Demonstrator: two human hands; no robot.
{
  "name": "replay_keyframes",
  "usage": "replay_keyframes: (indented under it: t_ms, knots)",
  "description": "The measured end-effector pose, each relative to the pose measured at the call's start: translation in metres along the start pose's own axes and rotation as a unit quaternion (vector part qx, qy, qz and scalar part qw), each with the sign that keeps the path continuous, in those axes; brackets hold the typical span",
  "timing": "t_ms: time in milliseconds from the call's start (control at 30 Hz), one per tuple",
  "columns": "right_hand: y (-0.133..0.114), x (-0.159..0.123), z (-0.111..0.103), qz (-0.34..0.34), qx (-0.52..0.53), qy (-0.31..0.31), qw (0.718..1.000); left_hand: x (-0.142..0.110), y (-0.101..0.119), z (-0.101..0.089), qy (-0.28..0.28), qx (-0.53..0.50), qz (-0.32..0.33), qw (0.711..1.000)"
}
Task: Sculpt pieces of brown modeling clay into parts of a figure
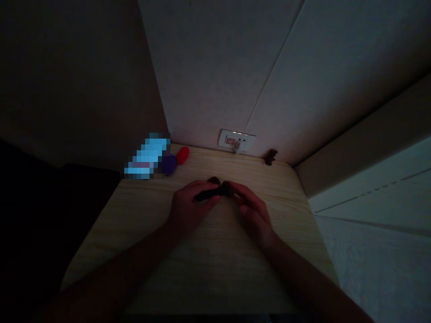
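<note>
The scene is dim. Both my hands rest on a light wooden tabletop (208, 251) and meet at its middle. My left hand (188, 208) has its fingers curled round a small dark object (212, 193), thin and elongated. My right hand (251, 208) touches the same object's right end with closed fingertips. A rounded dark-brown part (214, 181) shows just behind the fingers. What the object is cannot be made out in this light.
At the back left of the table lie a red object (182, 154), a purple one (168, 164) and a blurred blue patch (146, 157). A white wall socket (236, 140) and a small brown thing (270, 156) are at the back edge. Walls close in on three sides.
</note>
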State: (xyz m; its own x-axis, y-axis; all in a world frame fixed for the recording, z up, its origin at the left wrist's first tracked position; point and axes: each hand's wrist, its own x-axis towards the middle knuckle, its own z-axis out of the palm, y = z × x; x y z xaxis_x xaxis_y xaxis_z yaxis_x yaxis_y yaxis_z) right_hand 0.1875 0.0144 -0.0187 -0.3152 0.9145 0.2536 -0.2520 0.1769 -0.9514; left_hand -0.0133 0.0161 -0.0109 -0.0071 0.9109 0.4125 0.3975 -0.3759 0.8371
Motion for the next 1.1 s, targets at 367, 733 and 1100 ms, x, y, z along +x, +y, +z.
replay_keyframes:
  t_ms: [367, 733, 1100]
  knots:
    - [0.0011, -0.0003, -0.0028, 0.02, 0.02, -0.023, 0.999, -0.0009, -0.0032, 0.0009, 0.004, 0.002, -0.004, 1.0]
    - [0.0038, -0.0028, 0.003, 0.02, 0.038, -0.008, 0.999, 0.0012, 0.0007, 0.0001, 0.021, -0.013, -0.035, 0.999]
    - [-0.0012, -0.0034, 0.0021, 0.022, 0.006, -0.047, 0.999, 0.0017, 0.0016, -0.0003, 0.04, -0.018, -0.066, 0.997]
